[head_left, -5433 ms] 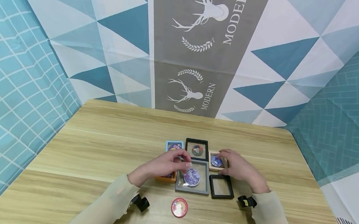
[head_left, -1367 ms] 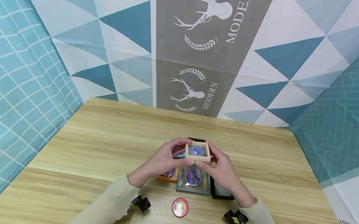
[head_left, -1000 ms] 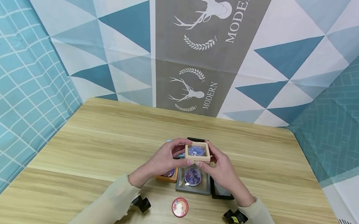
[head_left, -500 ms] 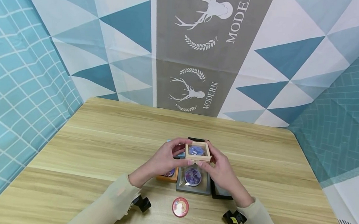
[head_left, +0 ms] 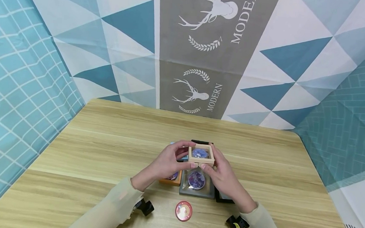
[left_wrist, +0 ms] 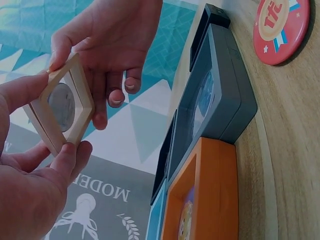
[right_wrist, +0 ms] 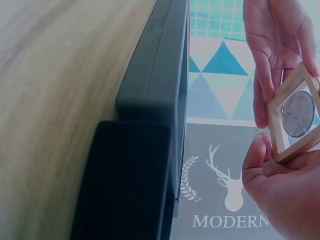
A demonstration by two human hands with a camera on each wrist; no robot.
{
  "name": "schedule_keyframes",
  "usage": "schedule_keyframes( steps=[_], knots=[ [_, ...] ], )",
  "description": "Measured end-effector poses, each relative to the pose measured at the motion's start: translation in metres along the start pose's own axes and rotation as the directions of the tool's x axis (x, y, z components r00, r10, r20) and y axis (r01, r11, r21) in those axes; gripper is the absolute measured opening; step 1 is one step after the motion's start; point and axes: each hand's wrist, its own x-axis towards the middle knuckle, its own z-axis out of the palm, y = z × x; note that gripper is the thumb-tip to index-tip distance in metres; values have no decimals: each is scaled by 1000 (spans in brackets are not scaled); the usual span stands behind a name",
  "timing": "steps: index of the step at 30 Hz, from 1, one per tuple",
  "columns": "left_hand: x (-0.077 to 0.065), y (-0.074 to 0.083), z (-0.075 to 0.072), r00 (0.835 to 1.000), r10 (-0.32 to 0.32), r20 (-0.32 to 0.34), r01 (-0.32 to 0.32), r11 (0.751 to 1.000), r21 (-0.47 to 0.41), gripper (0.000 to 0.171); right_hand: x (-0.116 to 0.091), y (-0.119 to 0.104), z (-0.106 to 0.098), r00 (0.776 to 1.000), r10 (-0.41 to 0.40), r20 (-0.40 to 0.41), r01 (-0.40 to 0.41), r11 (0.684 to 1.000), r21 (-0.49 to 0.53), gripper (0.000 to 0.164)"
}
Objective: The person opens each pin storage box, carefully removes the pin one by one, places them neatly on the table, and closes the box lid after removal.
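Note:
A small beige display frame (head_left: 200, 161) is held up off the table by both hands, tilted in the head view. Behind its clear window sits a round blue badge (head_left: 200, 153), whose grey back shows in the left wrist view. My left hand (head_left: 167, 162) grips the frame's left side, thumb at the near edge. On the opposite side, my right hand (head_left: 226, 174) holds it, its thumb close to the left one. Beneath them lies a grey frame (head_left: 196, 194) with a purple round badge (head_left: 196, 180) inside.
Left of the grey frame is an orange frame (left_wrist: 215, 195) with a badge, beside a light-blue frame (left_wrist: 156, 216), partly hidden. One black frame (head_left: 202, 142) lies behind, another black frame (head_left: 224, 199) at the right. A red round badge (head_left: 183, 211) lies nearest on the wooden table (head_left: 111, 137).
Over five seconds ago the beige frame lay on the table under my right hand; now both hands hold it raised over the grey frame. During the last second the hands are nearly still.

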Motion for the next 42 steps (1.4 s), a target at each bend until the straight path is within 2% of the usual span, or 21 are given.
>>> schedule_keyframes(
  steps=[3, 7, 11, 15, 20, 28, 32, 37, 42],
  knots=[
    [1, 0, 0, 1000, 2, 1, -2, 1000, -1, 59, 0, -4, 1, 1000, -10, 3, 10, 1000, -12, 68],
    [1, 1, -1, 1000, -4, 7, 4, 1000, 7, 60, 0, 16, 4, 1000, -5, 7, 6, 999, -43, 68],
    [1, 2, -2, 999, -28, 22, 28, 1000, -4, 59, 0, 21, 1, 1000, -1, 22, 3, 997, -71, 70],
    [3, -8, -3, 998, -47, 30, 48, 998, -46, 58, 0, 21, -4, 1000, -15, 27, 18, 996, -92, 70],
    [6, -23, -3, 999, -47, 8, 48, 996, -81, 57, 0, 21, -7, 999, -30, 43, 32, 999, -33, 66],
    [6, -23, 0, 997, -78, 11, 78, 995, -69, 55, -1, 19, -4, 998, -13, 59, 5, 992, 127, 63],
    [5, -21, 0, 997, -74, -16, 73, 996, -52, 53, -1, 16, 0, 998, 12, 59, -20, 990, 143, 64],
    [5, -23, -1, 997, -62, -48, 60, 997, -53, 53, -1, 16, 2, 999, 10, 38, -15, 992, 124, 67],
    [6, -28, -2, 988, -89, -127, 86, 996, -30, 51, 0, 17, 4, 998, 10, 58, -12, 999, 42, 74]
  ],
)
